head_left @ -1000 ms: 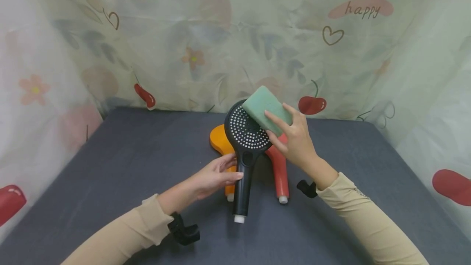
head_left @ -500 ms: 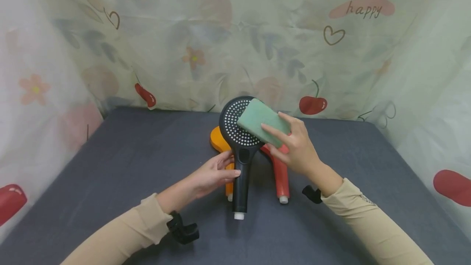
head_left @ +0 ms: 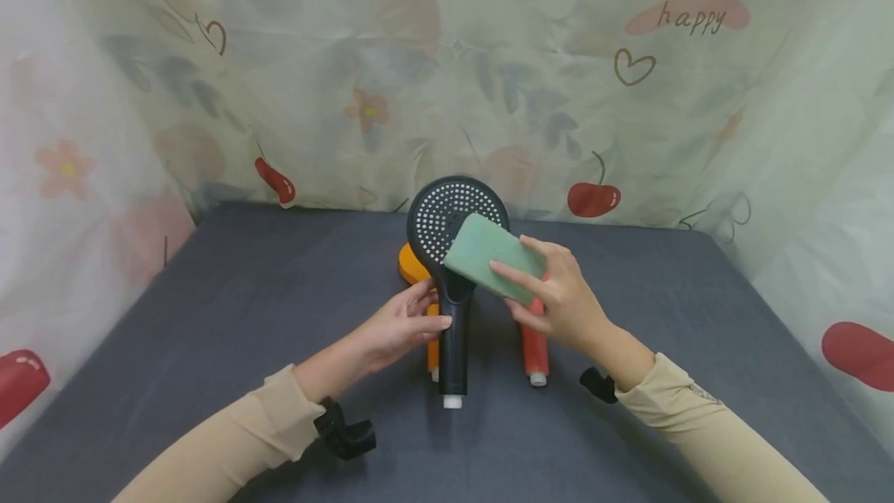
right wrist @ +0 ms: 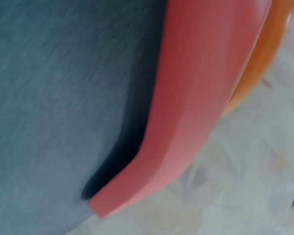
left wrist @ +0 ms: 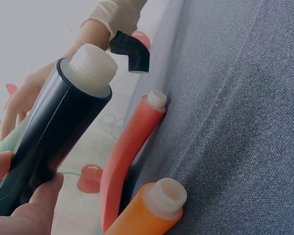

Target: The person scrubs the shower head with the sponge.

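Holding the black shower head (head_left: pixel 455 310) roughly upright by its handle in the left hand (head_left: pixel 401 326), keeping a narrow pinch between thumb and fingers. Suspending it above the dark table (head_left: pixel 279 293), turning the dotted face (head_left: pixel 434 212) toward the head view and pointing the white threaded end (left wrist: pixel 94 67) down. Gripping the green sponge (head_left: pixel 489 256) by its right end in the right hand (head_left: pixel 562 297), laying its left end across the lower right of the dotted face. Appearing to be touching there, but not confirming pressure from these views.

Comparing with one second ago: bringing the sponge down from the upper right rim to the lower edge and neck, shifting the shower head slightly leftward and higher in the head view. Exposing the upper rows of dots as a result. Judging from that: passing a downward stroke over the face, leaving the far left dots outside its path. Maintaining the left grip throughout, probably steadying the face against the stroke.

Finding the orange shower head (head_left: pixel 412 264) behind at left and the red shower head (head_left: pixel 535 348) behind at right, resting on the table, out of either grip.
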Action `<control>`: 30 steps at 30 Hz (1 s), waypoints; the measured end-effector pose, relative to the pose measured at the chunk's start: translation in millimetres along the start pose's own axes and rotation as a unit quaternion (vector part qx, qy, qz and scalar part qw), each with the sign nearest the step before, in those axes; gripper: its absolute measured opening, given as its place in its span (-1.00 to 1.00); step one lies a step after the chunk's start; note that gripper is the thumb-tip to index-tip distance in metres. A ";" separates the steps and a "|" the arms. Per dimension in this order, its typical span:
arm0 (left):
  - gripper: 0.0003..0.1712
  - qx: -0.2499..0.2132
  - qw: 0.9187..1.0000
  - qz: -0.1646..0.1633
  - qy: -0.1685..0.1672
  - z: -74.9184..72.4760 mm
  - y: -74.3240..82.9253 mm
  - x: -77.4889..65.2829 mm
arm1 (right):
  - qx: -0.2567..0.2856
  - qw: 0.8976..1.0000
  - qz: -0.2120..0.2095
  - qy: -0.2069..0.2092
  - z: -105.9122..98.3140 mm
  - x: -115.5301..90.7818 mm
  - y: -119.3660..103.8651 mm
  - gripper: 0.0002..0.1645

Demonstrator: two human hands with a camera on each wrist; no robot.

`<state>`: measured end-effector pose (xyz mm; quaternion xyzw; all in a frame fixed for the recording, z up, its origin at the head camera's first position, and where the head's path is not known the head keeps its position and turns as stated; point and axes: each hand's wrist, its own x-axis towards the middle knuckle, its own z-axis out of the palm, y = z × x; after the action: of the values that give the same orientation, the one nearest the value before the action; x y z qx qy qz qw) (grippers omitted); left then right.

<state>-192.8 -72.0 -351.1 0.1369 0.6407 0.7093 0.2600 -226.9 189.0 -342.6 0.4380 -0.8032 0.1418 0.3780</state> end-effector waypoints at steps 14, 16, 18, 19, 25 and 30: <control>-0.15 -0.021 1.000 0.008 0.010 -1.3 1.4 2.0 | 0.005 0.996 0.082 0.028 -6.8 0.2 12.0 -0.53; -0.15 -0.021 0.999 0.011 0.022 -2.1 1.6 3.1 | 0.011 0.998 0.055 0.019 -4.3 -2.1 5.4 -0.58; -0.13 -0.014 0.999 0.015 0.030 -3.7 1.5 4.0 | 0.011 1.000 0.025 0.006 -2.1 -5.9 -0.4 -0.58; -0.11 -0.011 0.999 0.017 0.033 -4.8 1.2 4.2 | 0.009 1.000 0.014 -0.001 -1.5 -8.2 -2.6 -0.56; -0.04 -0.005 0.999 0.022 0.041 -11.5 -0.3 7.0 | 0.007 1.000 0.019 -0.004 -4.3 -12.9 -2.6 -0.56; 0.02 -0.009 0.999 0.016 0.047 -13.0 1.7 9.0 | 0.010 1.000 0.007 -0.006 -6.3 -10.5 -5.1 -0.57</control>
<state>-207.4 -78.0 -352.5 0.1115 0.6438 0.7247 0.2189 -216.3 195.8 -346.6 0.4371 -0.8068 0.1503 0.3679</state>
